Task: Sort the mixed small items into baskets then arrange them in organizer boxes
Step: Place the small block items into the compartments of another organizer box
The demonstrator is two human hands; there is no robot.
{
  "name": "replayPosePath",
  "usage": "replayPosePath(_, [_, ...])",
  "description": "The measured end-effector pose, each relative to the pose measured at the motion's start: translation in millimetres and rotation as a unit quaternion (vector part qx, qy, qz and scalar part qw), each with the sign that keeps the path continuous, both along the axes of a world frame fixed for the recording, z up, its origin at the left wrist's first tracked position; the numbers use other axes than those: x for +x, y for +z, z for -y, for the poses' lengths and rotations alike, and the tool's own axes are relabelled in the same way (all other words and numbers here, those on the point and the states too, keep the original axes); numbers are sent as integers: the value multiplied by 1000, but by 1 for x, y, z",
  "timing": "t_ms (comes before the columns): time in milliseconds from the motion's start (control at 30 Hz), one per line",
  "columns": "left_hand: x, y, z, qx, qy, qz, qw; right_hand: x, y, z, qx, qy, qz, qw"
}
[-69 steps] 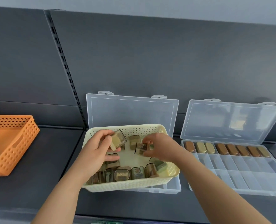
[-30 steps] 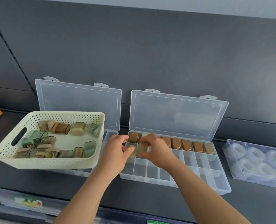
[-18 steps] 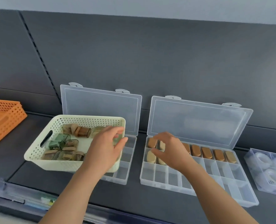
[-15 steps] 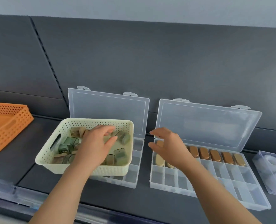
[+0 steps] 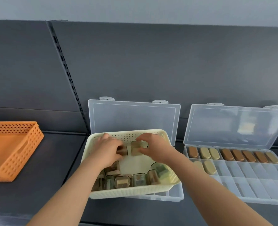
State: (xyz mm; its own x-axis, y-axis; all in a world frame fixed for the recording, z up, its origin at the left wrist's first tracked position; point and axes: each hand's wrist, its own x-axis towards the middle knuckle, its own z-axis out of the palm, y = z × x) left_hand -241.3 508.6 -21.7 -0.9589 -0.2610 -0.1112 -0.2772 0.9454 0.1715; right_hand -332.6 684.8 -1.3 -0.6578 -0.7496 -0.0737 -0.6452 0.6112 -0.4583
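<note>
Fingers [image 5: 145, 137] of both hands, back from the organizer box [image 5: 249, 185] to their right, curl inside the cream basket [image 5: 131, 191]. The left hand [image 5: 108, 148] grips a brown case [image 5: 122, 151] and the right hand [image 5: 156, 147] pinches a tan case [image 5: 135, 149], so another pair probably follows.

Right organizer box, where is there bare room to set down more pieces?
In the right organizer box the back row is crowded, full of pieces. The second row holds two tan pieces at its left; the cells right of them are bare, as are all cells nearer the front.
</note>
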Motion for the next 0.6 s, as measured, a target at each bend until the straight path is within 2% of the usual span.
replayPosePath(100, [12,12,7,77,6,-44,996,2,-5,17,42,17,-23,999])
replayPosePath(233, [36,28,14,229,60,-125,963,2,-16,29,62,30,-50,996])
replayPosePath(367, [48,29,14,292,90,-178,935,-1,-21,27,48,19,-32,998])
replayPosePath(467, [49,28,8,338,102,-210,912,1,-24,27,68,37,-53,996])
replayPosePath(533, [47,29,1,374,107,-226,893,2,-22,21,44,37,-40,998])
replayPosePath(600, [43,32,-11,393,108,-236,882,1,-11,8,-42,2,38,998])
